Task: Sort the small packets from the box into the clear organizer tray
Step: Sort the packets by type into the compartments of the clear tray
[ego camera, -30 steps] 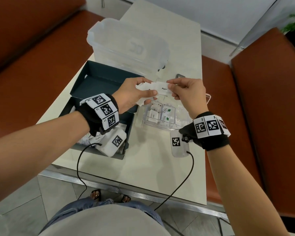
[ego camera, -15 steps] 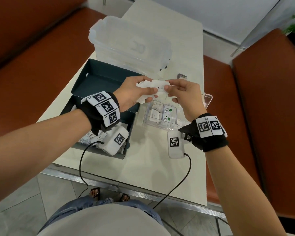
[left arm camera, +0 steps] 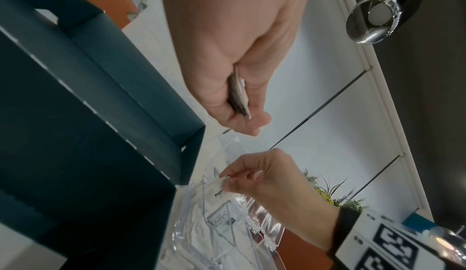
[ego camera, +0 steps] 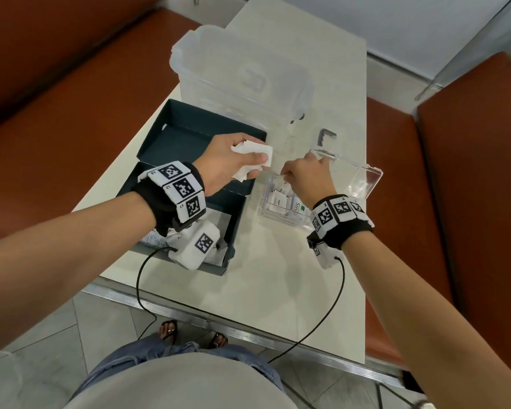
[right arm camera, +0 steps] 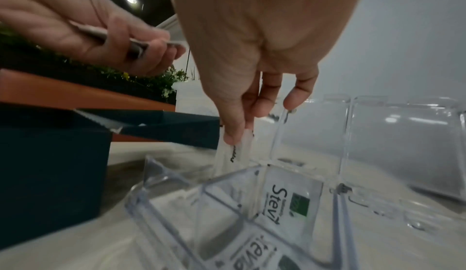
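Note:
My left hand hovers over the dark teal box and grips a small stack of white packets; the stack's edge shows between thumb and fingers. My right hand pinches a single white packet by its top edge, with the lower end inside the far-left compartment of the clear organizer tray. Green-printed packets lie in the neighbouring compartments. The tray's hinged lid stands open to the right.
A large translucent lidded container stands behind the box. A metal hex key lies on the table behind the tray. More white packets lie in the box's near half. Orange benches flank the table, whose front edge is near my body.
Both hands held the packets together above the tray. Now the right hand has drawn one packet off and lowered it into the tray, while the left hand has pulled back left with the rest.

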`<action>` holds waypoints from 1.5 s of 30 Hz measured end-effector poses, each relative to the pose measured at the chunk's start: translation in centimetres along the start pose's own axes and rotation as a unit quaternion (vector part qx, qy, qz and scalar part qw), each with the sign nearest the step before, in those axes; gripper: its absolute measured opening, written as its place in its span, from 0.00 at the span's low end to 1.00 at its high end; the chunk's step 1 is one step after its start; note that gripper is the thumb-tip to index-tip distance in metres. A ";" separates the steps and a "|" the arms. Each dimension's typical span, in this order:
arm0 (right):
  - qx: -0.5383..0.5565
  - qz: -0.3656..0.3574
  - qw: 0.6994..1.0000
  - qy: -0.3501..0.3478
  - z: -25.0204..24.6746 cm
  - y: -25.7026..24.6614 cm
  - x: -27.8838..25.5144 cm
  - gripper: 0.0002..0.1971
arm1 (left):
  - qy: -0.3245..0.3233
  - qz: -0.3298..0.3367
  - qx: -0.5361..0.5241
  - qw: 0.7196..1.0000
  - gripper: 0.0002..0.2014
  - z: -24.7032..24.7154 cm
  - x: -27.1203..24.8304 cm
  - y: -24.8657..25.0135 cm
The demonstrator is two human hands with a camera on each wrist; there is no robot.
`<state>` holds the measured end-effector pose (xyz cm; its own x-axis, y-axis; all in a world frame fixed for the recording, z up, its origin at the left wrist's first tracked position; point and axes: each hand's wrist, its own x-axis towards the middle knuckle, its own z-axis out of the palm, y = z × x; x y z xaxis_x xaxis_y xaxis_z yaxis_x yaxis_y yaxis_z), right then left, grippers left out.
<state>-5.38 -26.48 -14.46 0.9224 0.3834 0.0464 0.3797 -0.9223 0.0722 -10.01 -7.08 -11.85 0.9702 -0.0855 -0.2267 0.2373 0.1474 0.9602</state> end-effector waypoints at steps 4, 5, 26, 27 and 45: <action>-0.074 -0.030 0.997 -0.009 1.3 0.0 0.1 0.11 | 0.008 -0.008 -0.013 1.000 0.11 -0.3 -0.1 0.0; -0.081 -0.036 0.996 -0.010 1.5 0.0 0.1 0.11 | 0.009 -0.010 -0.015 1.000 0.11 -0.4 -0.1 0.0; -0.120 -0.089 0.985 -0.080 0.7 -1.5 0.8 0.06 | 0.018 -0.017 -0.013 1.000 0.15 -0.3 -0.3 0.3; -0.128 -0.095 0.983 -0.088 0.5 -1.6 0.9 0.05 | 0.018 -0.017 -0.013 1.000 0.15 -0.3 -0.3 0.3; 0.377 0.087 0.915 0.116 -3.4 -0.8 -1.5 0.10 | 0.005 -0.026 -0.022 0.999 0.13 0.4 -0.6 0.5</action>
<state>-7.36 -26.16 -11.18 0.9668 0.1481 0.2080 0.2504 -0.7088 -0.6594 -10.46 -7.34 -11.19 0.9568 -0.0837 -0.2784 0.2895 0.1862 0.9389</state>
